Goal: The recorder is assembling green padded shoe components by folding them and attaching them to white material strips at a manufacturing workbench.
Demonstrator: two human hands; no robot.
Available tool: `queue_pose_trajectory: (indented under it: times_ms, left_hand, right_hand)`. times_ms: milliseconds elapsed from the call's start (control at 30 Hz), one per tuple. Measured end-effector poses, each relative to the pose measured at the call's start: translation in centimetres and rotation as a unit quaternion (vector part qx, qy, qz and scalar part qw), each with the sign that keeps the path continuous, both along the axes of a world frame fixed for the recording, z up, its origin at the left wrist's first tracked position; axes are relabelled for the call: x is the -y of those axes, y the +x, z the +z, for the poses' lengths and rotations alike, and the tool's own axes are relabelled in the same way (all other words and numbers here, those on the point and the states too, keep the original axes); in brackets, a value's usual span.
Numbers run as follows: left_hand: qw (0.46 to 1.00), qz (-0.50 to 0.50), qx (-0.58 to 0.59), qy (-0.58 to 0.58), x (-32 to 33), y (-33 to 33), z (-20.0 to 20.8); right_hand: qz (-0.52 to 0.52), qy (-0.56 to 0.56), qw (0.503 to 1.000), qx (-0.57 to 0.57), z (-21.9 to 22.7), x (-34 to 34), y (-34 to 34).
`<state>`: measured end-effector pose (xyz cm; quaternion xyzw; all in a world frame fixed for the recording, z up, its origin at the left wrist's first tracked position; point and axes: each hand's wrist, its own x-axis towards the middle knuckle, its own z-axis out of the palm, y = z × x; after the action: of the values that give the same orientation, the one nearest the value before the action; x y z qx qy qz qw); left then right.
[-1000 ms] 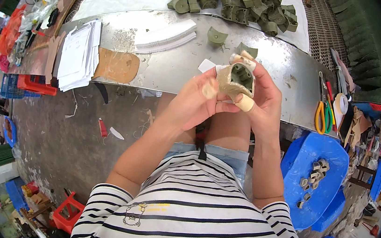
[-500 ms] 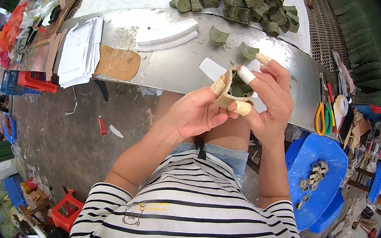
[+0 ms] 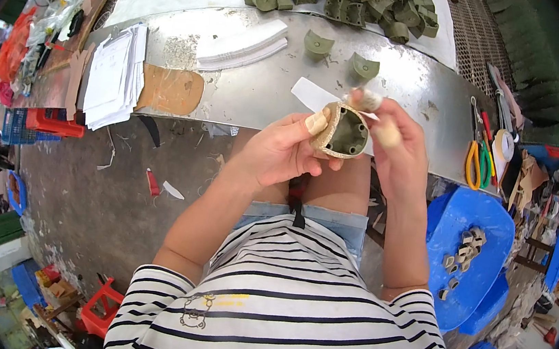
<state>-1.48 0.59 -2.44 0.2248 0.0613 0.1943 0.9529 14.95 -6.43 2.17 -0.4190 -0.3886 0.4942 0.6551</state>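
Note:
A hollow olive-green shoe heel [image 3: 350, 133], its outer wall wrapped in a glittery beige covering, is held in my left hand [image 3: 283, 144]. The thumb presses on the wrapped side, with the other fingers below, and the open cavity with small round posts faces up. My right hand [image 3: 397, 136] hovers just right of the heel. Its wrapped fingertips are smeared by motion, so whether they grip anything is unclear. Beyond my hands, two bare green heels [image 3: 318, 45] lie apart on the metal table [image 3: 247, 95]. A white strip [image 3: 314, 96] lies partly behind the held heel.
A pile of green heels [image 3: 347, 3] covers the table's far side. Curved white strips [image 3: 242, 45], papers [image 3: 115, 76] and a brown pad [image 3: 172, 90] lie leftward. Scissors [image 3: 475, 166] and tape [image 3: 501, 150] rest rightward. Below right, a blue basin [image 3: 486, 232] holds several wrapped heels.
My right hand has come off the heel and shifted slightly right, its fingers now blurred. The heel stays in my left hand, with its cavity turned more into view.

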Motion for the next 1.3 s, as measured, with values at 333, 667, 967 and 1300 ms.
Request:
queue_pose_trajectory:
  times_ms: [333,667,967,1300]
  left_hand:
    - [0.998,0.035,0.027,0.043,-1.0,-0.3,0.4]
    - [0.996,0.063,0.029,0.055,-0.9,-0.2,0.1]
    - [0.994,0.06,0.033,0.083,-0.6,0.0,0.2]
    - [0.92,0.245,-0.154,0.263,-0.1,0.7,2.8]
  right_hand:
    - [0.034,0.114,0.99,0.08,-1.6,-1.1,0.1]
    - [-0.007,0.066,0.994,0.086,-1.1,-0.9,-0.7]
    - [-0.027,0.032,0.999,0.034,-0.9,-1.0,-1.2]
    - [-0.058,0.053,0.951,0.3,-0.4,-0.8,-0.4]
